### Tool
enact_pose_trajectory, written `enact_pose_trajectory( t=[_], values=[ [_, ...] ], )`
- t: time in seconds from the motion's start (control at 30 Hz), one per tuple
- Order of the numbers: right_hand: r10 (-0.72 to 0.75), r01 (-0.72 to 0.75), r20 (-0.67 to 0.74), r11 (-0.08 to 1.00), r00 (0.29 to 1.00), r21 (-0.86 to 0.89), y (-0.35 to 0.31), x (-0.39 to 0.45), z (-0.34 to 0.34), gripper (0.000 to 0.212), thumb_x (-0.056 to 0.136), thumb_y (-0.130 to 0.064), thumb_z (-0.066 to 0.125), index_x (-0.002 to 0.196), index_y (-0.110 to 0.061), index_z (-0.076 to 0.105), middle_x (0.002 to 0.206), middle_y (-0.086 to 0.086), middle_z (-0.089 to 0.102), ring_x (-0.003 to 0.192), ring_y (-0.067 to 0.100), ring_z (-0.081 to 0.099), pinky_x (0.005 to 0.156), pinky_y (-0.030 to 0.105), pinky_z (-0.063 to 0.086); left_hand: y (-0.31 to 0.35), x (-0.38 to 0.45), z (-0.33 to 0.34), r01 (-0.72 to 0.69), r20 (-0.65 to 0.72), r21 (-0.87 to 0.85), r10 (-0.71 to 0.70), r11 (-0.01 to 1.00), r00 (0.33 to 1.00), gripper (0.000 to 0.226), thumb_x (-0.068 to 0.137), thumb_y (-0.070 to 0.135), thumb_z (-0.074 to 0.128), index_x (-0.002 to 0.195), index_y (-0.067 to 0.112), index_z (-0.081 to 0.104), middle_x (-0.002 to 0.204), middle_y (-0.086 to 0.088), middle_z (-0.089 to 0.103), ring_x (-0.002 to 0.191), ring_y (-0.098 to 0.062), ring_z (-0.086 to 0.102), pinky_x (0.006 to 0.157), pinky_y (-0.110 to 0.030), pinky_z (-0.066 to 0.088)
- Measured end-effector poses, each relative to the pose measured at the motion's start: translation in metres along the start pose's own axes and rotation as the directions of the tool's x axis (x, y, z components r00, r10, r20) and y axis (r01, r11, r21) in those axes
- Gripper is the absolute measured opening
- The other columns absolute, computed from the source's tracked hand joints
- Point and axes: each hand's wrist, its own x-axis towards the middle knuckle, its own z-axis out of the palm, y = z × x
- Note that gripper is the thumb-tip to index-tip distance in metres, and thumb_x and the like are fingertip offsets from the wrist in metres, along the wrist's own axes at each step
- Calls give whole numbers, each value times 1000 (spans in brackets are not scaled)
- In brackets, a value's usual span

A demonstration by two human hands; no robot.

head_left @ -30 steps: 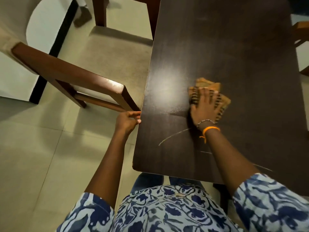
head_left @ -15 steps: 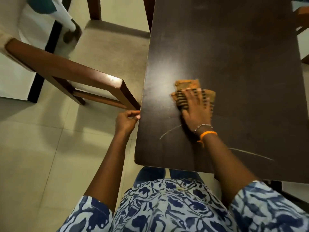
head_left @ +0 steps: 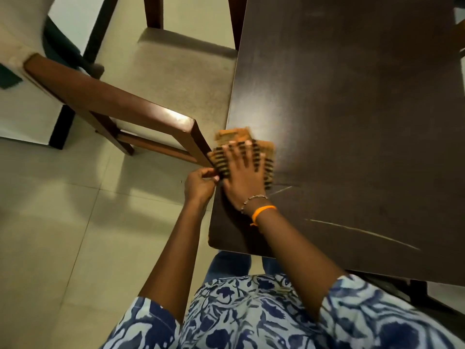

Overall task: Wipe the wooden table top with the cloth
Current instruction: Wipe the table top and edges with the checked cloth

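A pale tiled floor (head_left: 63,235) runs under a dark wooden tabletop (head_left: 352,109) that fills the right of the view, with a wooden chair (head_left: 120,107) pushed close to its left edge. The orange cloth with dark stripes (head_left: 226,137) lies flat at that left edge, toward the near corner, its left end hanging just over the rim. The right hand (head_left: 242,172) lies on top of it, fingers spread straight and pressing down, so the cloth sits directly under the palm and reaches a little farther than the fingertips. The left hand (head_left: 200,183) is curled at the table edge just beside the cloth; it seems to pinch the rim or the cloth's corner, but blur hides which. The right hand is plainly the working one. To the left there is no tabletop left to cover; open room lies rightward and far, across the wide bare surface, where pale streaks (head_left: 364,231) mark the near part.
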Motion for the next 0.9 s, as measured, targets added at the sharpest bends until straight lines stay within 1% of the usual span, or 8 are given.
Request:
enact_pose_trajectory(
  t=[0.13,0.23,0.37,0.5,0.57,0.67,0.77,0.9],
  values=[
    [-146,150,51,987,988,-65,-5,13,3,67,86,-40,30,148,-25,14,158,-3,9,146,26,-3,113,57,0,2,-13,-1,-72,-133,321,120,944,984,42,88,11,55,130,15,53,130,-10,53,118,-31,51,98,-44,46],
    [-172,175,36,980,984,-95,40,2,-10,76,73,-43,23,147,-25,20,157,-3,17,146,25,5,114,54,2,9,-25,14,-179,-85,474,247,862,965,54,88,13,56,139,18,41,139,-10,39,130,-31,35,106,-40,33],
    [72,-78,-73,994,995,-78,142,-25,-44,79,69,-41,31,146,-23,26,155,3,23,145,30,12,113,61,9,18,-37,45,-252,5,596,310,763,951,66,89,16,57,146,18,25,150,-9,26,140,-30,18,114,-42,23],
    [419,-429,-175,903,891,-22,252,-62,-83,84,66,-46,28,146,-19,25,155,6,23,145,31,9,114,58,4,17,-44,62,-338,95,661,372,670,923,66,89,19,57,146,17,24,154,-8,21,145,-30,1,119,-45,12],
    [516,-523,-190,852,835,15,279,-72,-92,83,67,-47,28,145,-17,24,155,8,22,145,32,7,116,56,4,19,-50,69,-364,117,664,389,654,914,63,89,20,57,145,18,28,152,-6,24,145,-30,2,120,-45,11],
    [576,-567,-215,817,789,105,272,-67,-87,74,76,-35,44,145,-15,25,155,8,21,145,33,5,115,57,4,26,-58,85,-421,131,616,440,666,889,49,90,19,56,137,19,44,147,-3,35,144,-27,7,120,-44,15],
    [531,-511,-207,848,822,144,223,-52,-68,75,81,-28,56,146,-15,21,156,8,18,145,34,2,115,57,-1,35,-68,106,-481,132,575,506,661,852,42,91,11,53,133,17,48,142,-2,42,143,-24,12,119,-40,18],
    [159,-150,-137,986,978,78,144,-43,-38,65,86,-44,36,144,-17,29,155,7,22,145,35,6,114,55,-3,42,-75,130,-530,64,543,598,651,799,41,86,2,49,126,12,54,134,-9,51,136,-28,28,114,-41,28]
  ],
)
